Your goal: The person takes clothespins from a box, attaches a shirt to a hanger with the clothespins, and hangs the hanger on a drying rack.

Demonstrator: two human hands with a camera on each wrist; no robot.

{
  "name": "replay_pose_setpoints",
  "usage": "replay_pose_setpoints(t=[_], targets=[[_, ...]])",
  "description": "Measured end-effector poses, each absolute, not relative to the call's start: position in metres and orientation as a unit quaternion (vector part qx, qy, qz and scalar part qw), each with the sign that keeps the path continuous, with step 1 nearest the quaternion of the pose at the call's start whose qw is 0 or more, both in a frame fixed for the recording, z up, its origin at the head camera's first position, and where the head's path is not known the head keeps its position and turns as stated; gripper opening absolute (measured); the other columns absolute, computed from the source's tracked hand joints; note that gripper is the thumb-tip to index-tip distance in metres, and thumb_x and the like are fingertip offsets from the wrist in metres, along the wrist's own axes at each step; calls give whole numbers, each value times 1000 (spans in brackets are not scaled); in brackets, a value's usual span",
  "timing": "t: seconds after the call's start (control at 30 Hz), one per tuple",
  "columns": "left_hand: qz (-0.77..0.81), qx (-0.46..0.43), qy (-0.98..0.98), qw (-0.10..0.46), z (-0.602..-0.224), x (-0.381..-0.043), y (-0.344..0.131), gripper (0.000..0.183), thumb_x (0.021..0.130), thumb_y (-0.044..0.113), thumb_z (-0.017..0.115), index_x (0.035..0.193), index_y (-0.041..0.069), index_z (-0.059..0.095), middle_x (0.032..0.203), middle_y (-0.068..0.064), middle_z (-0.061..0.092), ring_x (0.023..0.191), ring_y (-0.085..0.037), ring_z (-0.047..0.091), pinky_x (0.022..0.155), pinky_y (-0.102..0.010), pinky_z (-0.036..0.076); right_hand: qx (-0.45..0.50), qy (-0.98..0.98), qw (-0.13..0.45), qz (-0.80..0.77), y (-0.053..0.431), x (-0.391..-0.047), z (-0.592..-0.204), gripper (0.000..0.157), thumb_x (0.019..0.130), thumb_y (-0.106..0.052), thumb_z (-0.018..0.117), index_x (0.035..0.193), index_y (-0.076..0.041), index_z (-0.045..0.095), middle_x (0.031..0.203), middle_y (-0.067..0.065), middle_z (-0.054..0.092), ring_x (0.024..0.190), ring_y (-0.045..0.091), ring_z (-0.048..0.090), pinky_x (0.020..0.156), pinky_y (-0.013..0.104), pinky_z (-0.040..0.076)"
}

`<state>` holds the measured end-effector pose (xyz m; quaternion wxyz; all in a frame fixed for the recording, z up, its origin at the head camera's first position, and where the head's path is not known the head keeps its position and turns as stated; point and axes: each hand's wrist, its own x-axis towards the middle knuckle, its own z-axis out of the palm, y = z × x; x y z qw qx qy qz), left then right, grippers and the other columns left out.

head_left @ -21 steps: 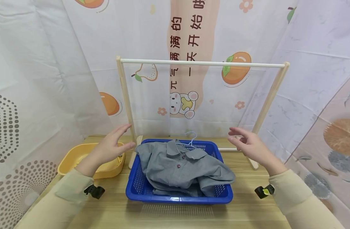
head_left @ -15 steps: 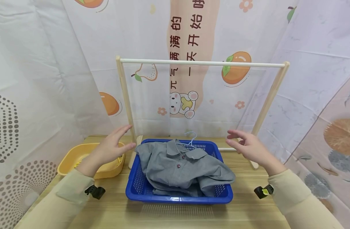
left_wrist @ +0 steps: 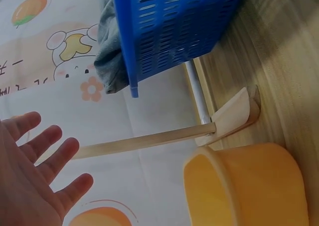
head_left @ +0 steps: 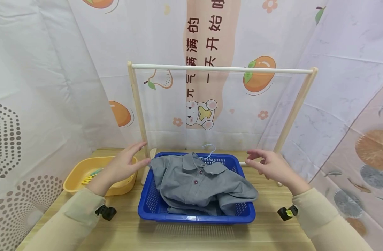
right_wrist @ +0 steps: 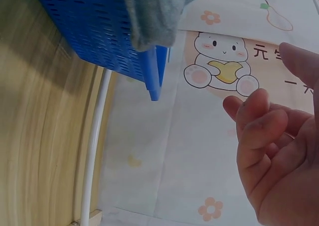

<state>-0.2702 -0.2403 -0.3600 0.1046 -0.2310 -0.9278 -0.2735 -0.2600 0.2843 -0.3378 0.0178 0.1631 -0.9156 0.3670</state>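
A grey button-up shirt (head_left: pixel 191 184) lies rumpled in a blue plastic basket (head_left: pixel 196 219), one sleeve hanging over the right rim. From its collar sticks the hook of a light blue clothes hanger (head_left: pixel 211 150); the rest of the hanger is mostly hidden. To the basket's left hovers my left hand (head_left: pixel 123 169), fingers spread and holding nothing; its thumb is near the shirt's left shoulder. On the other side, my right hand (head_left: pixel 269 168) is in the air with loosely bent fingers and nothing in it. In the right wrist view the right hand (right_wrist: pixel 279 156) is apart from the basket.
Behind the basket stands a wooden clothes rack (head_left: pixel 137 104) with a white top rail (head_left: pixel 222 68). A yellow basket (head_left: pixel 75 176) with small yellow and green things inside sits left, partly behind my left arm. Printed curtains (head_left: pixel 166 115) close off the back and sides.
Both hands have come slightly lower and a little closer to the blue basket. The shirt, hanger and baskets stay where they were.
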Motion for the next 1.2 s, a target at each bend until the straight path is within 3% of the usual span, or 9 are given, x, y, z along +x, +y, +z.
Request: replay_pose_setpoints(t=[0.23,0.63,0.83,1.2], targets=[[-265,-225,-932,101,-366,-269,-237,77,100,54,59,156,5,39,159,-21,36,143,-44,35,106,-67,37,179,-907,-1,380,286,-263,-349,53,96,-39,72,135,-4,61,114,11,68,56,22,58,39,35,46],[-252,-223,-937,96,-376,-270,-235,75,100,57,57,156,11,41,158,-16,40,140,-42,41,107,-66,36,168,-912,-27,374,283,-260,-358,46,95,-31,74,129,-1,63,105,8,68,60,29,59,39,34,46],[-251,-228,-936,96,-379,-268,-234,75,100,56,58,156,10,41,155,-18,43,134,-41,48,105,-64,40,169,-912,-39,373,284,-258,-363,40,96,-24,73,126,1,64,101,8,66,58,23,57,38,32,45],[-246,-225,-938,93,-388,-268,-234,74,99,56,58,156,11,43,153,-19,44,132,-42,50,100,-63,44,165,-913,-53,369,284,-256,-373,40,92,-29,78,116,1,67,93,7,67,59,25,60,41,38,50]])
